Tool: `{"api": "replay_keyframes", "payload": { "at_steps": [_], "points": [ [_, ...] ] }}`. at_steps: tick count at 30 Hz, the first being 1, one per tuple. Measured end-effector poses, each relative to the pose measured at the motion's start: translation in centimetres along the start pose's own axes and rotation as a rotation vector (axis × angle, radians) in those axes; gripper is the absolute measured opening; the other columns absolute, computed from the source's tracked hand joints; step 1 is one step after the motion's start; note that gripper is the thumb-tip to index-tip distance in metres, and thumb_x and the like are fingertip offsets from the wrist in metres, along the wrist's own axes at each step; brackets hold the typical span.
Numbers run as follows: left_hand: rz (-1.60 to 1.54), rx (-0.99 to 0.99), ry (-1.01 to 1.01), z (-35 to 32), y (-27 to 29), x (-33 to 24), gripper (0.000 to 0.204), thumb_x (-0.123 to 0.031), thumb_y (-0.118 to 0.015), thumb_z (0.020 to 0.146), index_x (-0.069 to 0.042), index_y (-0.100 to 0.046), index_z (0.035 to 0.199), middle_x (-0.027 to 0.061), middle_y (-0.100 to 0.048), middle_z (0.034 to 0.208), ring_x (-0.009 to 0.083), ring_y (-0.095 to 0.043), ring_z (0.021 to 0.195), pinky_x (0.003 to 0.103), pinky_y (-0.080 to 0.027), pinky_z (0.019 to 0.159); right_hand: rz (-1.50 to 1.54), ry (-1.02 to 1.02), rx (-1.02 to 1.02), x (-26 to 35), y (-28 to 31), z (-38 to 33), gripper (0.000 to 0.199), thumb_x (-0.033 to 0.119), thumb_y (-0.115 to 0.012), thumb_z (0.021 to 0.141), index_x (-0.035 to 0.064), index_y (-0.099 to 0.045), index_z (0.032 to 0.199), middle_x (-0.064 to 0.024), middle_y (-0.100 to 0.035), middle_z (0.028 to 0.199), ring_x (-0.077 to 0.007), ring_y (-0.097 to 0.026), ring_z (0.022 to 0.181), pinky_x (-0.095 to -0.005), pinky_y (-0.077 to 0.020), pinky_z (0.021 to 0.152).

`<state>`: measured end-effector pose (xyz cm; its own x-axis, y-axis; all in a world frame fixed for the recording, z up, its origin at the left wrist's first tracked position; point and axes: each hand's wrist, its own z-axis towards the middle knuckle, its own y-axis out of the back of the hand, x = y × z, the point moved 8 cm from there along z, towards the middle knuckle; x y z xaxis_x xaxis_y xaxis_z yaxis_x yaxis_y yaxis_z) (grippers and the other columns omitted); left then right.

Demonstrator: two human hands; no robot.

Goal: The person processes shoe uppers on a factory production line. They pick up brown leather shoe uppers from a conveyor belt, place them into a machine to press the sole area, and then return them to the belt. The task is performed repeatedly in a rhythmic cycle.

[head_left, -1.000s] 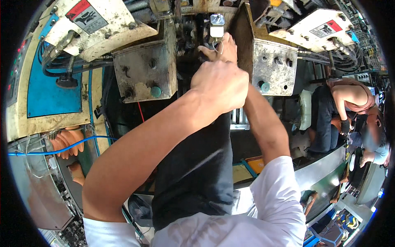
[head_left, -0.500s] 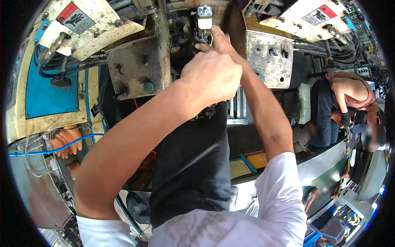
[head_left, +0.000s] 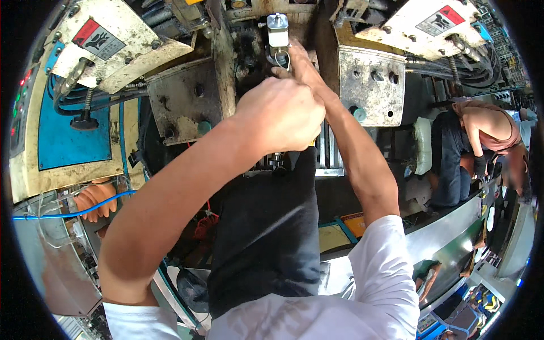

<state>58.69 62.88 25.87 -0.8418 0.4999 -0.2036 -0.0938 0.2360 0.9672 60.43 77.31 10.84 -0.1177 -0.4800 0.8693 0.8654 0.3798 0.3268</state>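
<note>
My left hand (head_left: 280,116) is curled into a fist in front of my right wrist, back of the hand facing up. Whatever lies inside its fingers is hidden; a small bit of yellow shows below it. Farther ahead, my right hand (head_left: 304,67) reaches up beside a silver box-shaped fitting (head_left: 277,35) on the machine. Its visible fingers are stretched and apart, one alongside the fitting and one below a thin pale wire loop (head_left: 281,59). The left fist hides part of this hand.
Worn metal control boxes with knobs stand left (head_left: 184,99) and right (head_left: 371,85) of my hands. A blue hose (head_left: 73,214) crosses before orange-brown curved pieces (head_left: 96,198) at left. At right another person (head_left: 490,127) bends over a bench.
The view has shifted slightly. My left fist sits a little lower and farther left, and yellow now shows beneath it. The right hand stays beside the silver fitting.
</note>
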Motion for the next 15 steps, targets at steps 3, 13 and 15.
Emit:
{"api": "replay_keyframes", "payload": {
  "at_steps": [3,13,15],
  "points": [
    [-0.025,-0.093,0.028,-0.3,0.4,0.2,0.029,-0.025,-0.068,0.088,0.003,-0.078,0.088,0.0243,-0.077,0.091,0.0417,-0.078,0.084,0.053,-0.064,0.079,-0.394,-0.133,0.154,-0.2,0.1,1.0,0.078,0.025,-0.094,0.08,-0.0001,-0.057,0.144,-0.0297,-0.058,0.148,-0.043,-0.054,0.141,-0.0536,-0.0401,0.122],
    [-0.16,-0.196,0.143,-0.9,0.5,0.8,0.024,-0.019,-0.069,0.084,0.003,-0.08,0.086,0.0297,-0.076,0.087,0.0422,-0.079,0.08,0.052,-0.065,0.072,-0.141,-0.12,0.089,2.8,-0.6,0.1,0.072,0.025,-0.095,0.083,-0.001,-0.053,0.135,-0.0226,-0.06,0.118,-0.0441,-0.062,0.113,-0.0554,-0.0507,0.102],
    [-0.166,-0.178,0.174,-0.8,0.8,0.7,0.025,-0.017,-0.066,0.087,0.003,-0.08,0.087,0.0294,-0.078,0.091,0.0409,-0.08,0.082,0.051,-0.066,0.072,-0.344,-0.113,-0.002,2.2,-0.1,1.0,0.068,0.031,-0.097,0.08,-0.0015,-0.058,0.125,-0.0211,-0.063,0.113,-0.0426,-0.063,0.11,-0.0565,-0.0506,0.1]
  ]
}}
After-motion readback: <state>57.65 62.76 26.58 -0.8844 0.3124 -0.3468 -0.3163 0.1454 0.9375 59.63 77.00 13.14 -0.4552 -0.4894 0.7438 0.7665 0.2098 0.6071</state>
